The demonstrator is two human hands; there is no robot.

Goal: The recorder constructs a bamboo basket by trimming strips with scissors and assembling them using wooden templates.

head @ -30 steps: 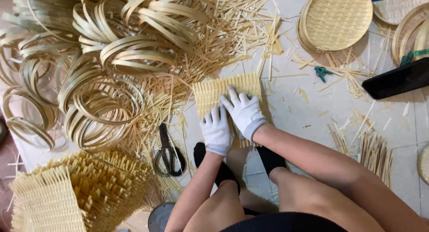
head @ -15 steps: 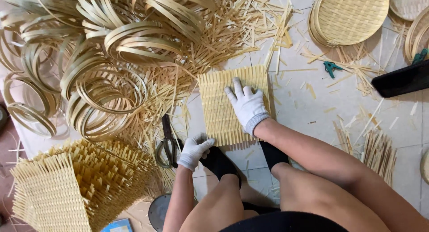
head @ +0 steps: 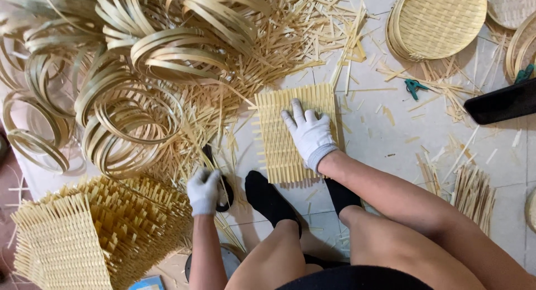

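A small square woven bamboo mat [head: 277,134] lies flat on the tiled floor in front of my feet in black socks. My right hand [head: 309,132], in a white glove, presses flat on the mat with its fingers spread. To the left, my gloved left hand [head: 204,190] is closed around the black handles of a pair of scissors [head: 222,185] lying on the floor; the blades point away from me and are mostly hidden by loose strips.
A heap of bamboo hoops [head: 128,66] fills the upper left, with loose strips [head: 290,38] scattered around. Stacked woven mats [head: 95,234] stand at the lower left. Round woven trays [head: 438,22] sit at the top right, beside a green clip [head: 414,87] and a black object [head: 499,101].
My left hand left the mat, moved down-left to the scissors and closed on their handles. My right hand stayed pressed on the mat.
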